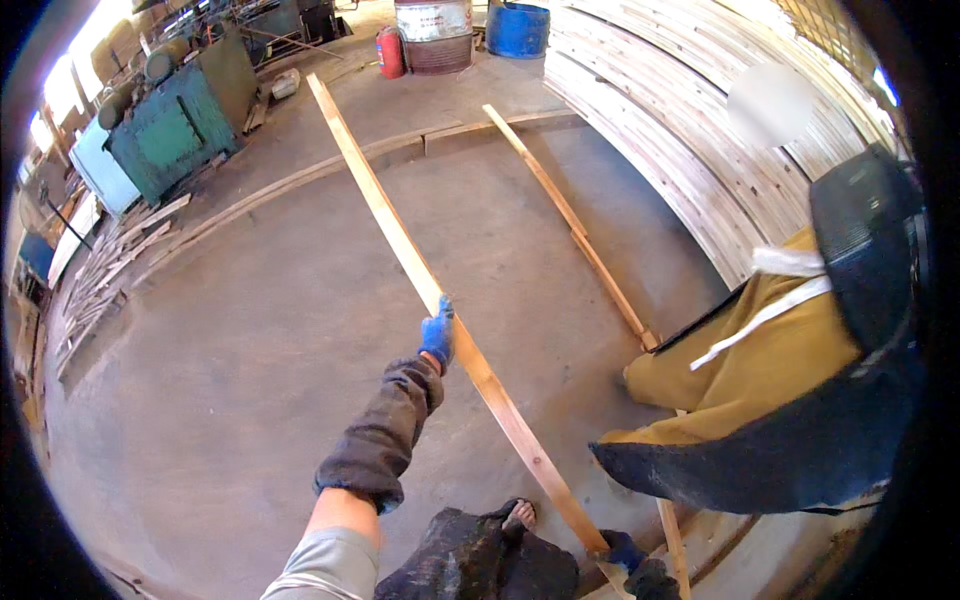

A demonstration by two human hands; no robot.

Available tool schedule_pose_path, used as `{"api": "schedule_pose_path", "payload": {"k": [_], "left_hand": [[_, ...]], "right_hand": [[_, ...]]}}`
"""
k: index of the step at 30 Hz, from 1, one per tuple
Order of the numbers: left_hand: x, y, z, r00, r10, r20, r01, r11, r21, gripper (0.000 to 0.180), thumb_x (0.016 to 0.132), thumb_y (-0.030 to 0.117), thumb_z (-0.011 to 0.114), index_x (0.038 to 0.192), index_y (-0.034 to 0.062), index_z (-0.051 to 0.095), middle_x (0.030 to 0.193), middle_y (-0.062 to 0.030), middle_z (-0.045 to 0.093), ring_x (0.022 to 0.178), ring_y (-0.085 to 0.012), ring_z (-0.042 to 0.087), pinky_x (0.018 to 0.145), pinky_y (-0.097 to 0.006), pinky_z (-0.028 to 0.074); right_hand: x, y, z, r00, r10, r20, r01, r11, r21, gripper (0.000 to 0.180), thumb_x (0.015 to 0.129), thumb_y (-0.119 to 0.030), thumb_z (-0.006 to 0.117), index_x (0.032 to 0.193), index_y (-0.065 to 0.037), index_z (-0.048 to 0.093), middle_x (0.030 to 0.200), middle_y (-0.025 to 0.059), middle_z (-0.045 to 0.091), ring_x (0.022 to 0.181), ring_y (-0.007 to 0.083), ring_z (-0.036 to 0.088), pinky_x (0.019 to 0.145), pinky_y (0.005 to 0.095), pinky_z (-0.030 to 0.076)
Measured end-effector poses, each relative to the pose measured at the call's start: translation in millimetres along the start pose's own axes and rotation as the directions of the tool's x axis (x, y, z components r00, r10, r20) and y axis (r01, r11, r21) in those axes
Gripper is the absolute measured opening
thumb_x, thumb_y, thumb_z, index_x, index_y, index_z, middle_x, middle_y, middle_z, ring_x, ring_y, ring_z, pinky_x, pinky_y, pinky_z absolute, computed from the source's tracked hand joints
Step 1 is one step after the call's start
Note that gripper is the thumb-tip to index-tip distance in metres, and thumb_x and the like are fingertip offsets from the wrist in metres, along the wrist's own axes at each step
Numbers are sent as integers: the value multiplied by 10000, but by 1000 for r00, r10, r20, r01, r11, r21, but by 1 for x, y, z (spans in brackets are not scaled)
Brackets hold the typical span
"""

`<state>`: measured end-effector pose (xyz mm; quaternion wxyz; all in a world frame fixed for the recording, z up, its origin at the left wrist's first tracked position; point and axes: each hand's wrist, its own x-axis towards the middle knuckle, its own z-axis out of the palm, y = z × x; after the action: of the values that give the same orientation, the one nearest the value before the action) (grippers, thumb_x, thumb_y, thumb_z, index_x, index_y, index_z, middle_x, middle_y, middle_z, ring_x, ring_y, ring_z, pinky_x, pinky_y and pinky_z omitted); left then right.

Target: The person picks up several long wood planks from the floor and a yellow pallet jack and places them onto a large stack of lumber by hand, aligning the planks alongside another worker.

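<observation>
Concrete floor beneath long, pale, narrow wooden plank.

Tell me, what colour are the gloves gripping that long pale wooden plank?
Blue, on the left hand and right hand holding the long pale wooden plank; the head view shows it.

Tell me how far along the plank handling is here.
Done: a big stack of planks lies at right. In hand: one long wooden plank, left hand gripping mid-length, right hand at its near end. Left: a second plank lies on the concrete floor.
</observation>
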<state>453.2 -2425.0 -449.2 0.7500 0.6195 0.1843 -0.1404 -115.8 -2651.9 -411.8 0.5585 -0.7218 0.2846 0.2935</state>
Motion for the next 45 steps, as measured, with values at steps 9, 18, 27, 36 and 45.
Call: {"api": "schedule_pose_path", "payload": {"k": [9,18,27,36,45], "left_hand": [[-110,317,-62,991,113,70,-112,994,-14,768,882,645,613,1257,-23,557,1098,-102,602,971,-208,578,850,-362,500],[-194,576,-158,875,430,220,-427,902,-65,863,917,721,444,1439,37,381,1301,-150,540,1126,-282,553,994,-430,466],[-295,762,-216,550,637,540,-549,763,-341,767,1006,579,388,1557,103,148,1455,-180,429,1280,-319,477,1148,-441,329],[-377,916,-251,354,910,214,-933,359,16,781,981,600,377,1567,147,130,1594,-164,222,1437,-314,291,1209,-470,219],[-411,876,-293,428,872,239,-904,415,104,828,938,683,369,1543,150,185,1540,-152,312,1386,-301,366,1171,-473,295]], "right_hand": [[-130,-166,65,990,-136,-42,141,979,147,589,746,-330,838,1199,-5,647,1042,142,713,942,182,646,849,364,503],[-206,-334,144,744,-573,-344,461,813,-355,711,690,-455,820,1215,-28,603,974,214,684,928,370,662,819,427,514],[-182,-455,172,549,-762,-344,623,647,-440,916,611,-525,868,1266,7,512,1097,247,620,1027,449,594,871,481,480],[-146,-560,211,384,-838,-388,691,539,-482,955,628,-601,825,1258,31,485,1086,238,572,972,422,550,879,495,445],[-110,-585,231,321,-849,-419,794,483,-369,891,598,-490,879,1238,7,507,1114,226,578,1010,411,558,916,495,441]]}}
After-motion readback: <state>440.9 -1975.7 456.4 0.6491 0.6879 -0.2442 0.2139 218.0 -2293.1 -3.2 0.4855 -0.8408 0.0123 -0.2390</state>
